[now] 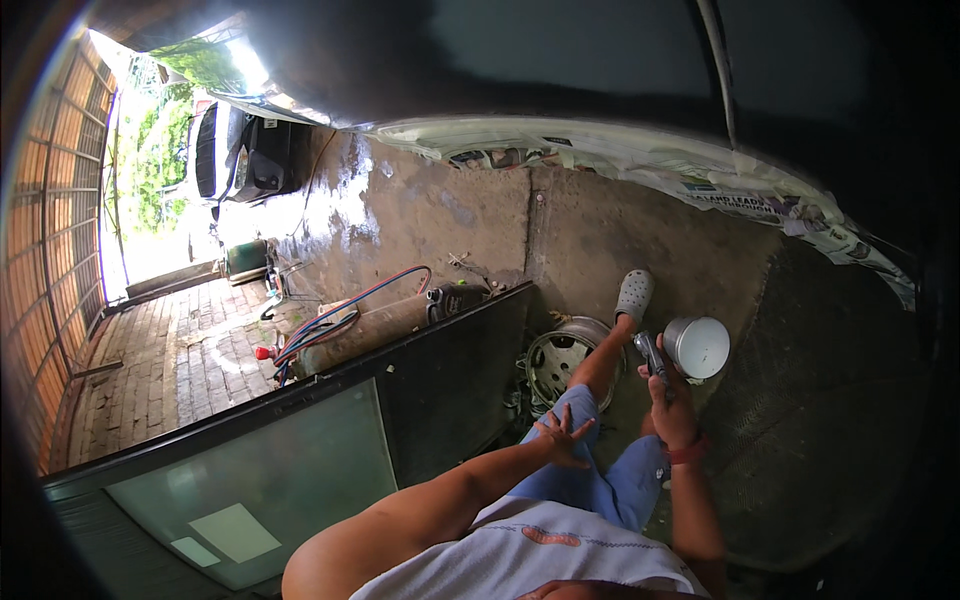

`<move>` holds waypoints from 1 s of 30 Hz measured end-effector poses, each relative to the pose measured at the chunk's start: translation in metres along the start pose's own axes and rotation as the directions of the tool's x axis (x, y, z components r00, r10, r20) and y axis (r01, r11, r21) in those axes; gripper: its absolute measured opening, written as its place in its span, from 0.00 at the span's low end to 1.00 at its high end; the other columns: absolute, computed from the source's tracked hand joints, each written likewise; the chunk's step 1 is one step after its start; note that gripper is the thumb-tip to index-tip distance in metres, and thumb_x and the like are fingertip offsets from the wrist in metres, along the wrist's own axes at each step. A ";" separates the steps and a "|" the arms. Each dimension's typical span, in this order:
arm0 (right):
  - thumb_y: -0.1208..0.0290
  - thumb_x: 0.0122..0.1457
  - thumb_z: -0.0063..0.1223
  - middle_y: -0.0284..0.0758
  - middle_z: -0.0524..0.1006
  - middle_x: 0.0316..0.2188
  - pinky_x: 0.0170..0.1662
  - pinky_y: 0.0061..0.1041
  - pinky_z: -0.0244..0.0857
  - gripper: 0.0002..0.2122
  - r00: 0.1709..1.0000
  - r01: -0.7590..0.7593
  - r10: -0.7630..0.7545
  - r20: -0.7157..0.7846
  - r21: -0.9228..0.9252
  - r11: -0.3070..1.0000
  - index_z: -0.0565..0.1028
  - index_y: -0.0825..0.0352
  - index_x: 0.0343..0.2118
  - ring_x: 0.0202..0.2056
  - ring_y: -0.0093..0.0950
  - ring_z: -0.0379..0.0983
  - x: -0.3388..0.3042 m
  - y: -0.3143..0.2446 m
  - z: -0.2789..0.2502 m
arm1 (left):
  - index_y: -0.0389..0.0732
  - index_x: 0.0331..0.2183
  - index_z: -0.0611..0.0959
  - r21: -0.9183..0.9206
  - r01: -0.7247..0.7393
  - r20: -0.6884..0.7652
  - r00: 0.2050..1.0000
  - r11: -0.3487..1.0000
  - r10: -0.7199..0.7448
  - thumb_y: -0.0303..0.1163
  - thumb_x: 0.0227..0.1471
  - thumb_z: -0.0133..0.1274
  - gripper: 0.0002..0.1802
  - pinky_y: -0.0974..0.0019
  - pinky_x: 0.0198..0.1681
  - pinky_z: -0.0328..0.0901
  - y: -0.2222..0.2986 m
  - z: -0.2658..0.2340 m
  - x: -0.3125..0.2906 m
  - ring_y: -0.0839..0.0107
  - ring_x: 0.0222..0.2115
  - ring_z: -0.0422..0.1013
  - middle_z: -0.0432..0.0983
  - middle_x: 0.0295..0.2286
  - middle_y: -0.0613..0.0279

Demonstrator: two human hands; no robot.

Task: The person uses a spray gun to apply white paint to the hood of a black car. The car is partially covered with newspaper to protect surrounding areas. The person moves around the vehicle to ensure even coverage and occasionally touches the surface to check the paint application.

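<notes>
My right hand (673, 405) is wrapped round the grip of a metallic spray gun (652, 358), held above the floor at the right. Right beside the gun is a round grey cup (698, 346) with a pale top; how the two join is partly hidden by my fingers. My left hand (565, 440) rests on my blue shorts at the thigh, fingers spread and holding nothing. Above and ahead curves a dark, glossy vehicle body (590, 60). Newspaper masking (690, 185) lines its lower edge.
A wheel rim (560, 365) lies by my leg. To the left, a dark panel with a glass window (270, 480) stands before a rusty gas cylinder (370, 330) with red and blue hoses (345, 310). Farther off, another vehicle (250, 155) is parked near brick paving (165, 360).
</notes>
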State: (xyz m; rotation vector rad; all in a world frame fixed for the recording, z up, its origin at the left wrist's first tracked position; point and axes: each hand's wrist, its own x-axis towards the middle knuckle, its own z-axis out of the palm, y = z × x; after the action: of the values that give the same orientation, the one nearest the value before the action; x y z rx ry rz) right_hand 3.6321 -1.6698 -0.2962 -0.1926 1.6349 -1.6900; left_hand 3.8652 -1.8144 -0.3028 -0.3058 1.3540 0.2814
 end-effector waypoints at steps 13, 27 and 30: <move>0.58 0.70 0.52 0.43 0.82 0.46 0.52 0.35 0.72 0.25 0.999 -0.033 0.033 0.004 -0.076 0.997 0.72 0.71 0.62 0.46 0.34 0.81 0.007 0.010 -0.014 | 0.78 0.71 0.36 -0.044 0.036 0.043 0.999 0.998 -0.034 0.79 0.42 0.56 0.66 0.18 0.60 0.46 0.012 -0.009 0.006 0.25 0.69 0.31 0.18 0.71 0.40; 0.62 0.70 0.51 0.46 0.80 0.47 0.49 0.32 0.73 0.24 0.999 -0.053 0.052 -0.007 -0.026 0.998 0.71 0.71 0.63 0.42 0.31 0.81 0.018 0.011 -0.019 | 0.78 0.71 0.36 0.049 0.043 -0.001 0.999 0.998 -0.043 0.82 0.41 0.52 0.66 0.19 0.60 0.48 0.018 -0.019 -0.006 0.24 0.69 0.35 0.22 0.71 0.38; 0.65 0.70 0.50 0.45 0.80 0.44 0.47 0.30 0.73 0.23 0.995 -0.097 0.097 0.010 0.025 0.995 0.70 0.71 0.64 0.40 0.28 0.79 0.012 -0.004 -0.017 | 0.76 0.71 0.35 0.037 0.040 -0.005 0.999 0.998 -0.040 0.82 0.41 0.52 0.67 0.20 0.61 0.48 0.019 -0.028 -0.016 0.26 0.70 0.34 0.22 0.71 0.39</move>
State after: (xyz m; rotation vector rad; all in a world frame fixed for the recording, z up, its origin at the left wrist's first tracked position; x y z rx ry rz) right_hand 3.6120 -1.6638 -0.2996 -0.1059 1.5901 -1.6338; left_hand 3.8298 -1.8072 -0.2931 -0.3022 1.3540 0.2218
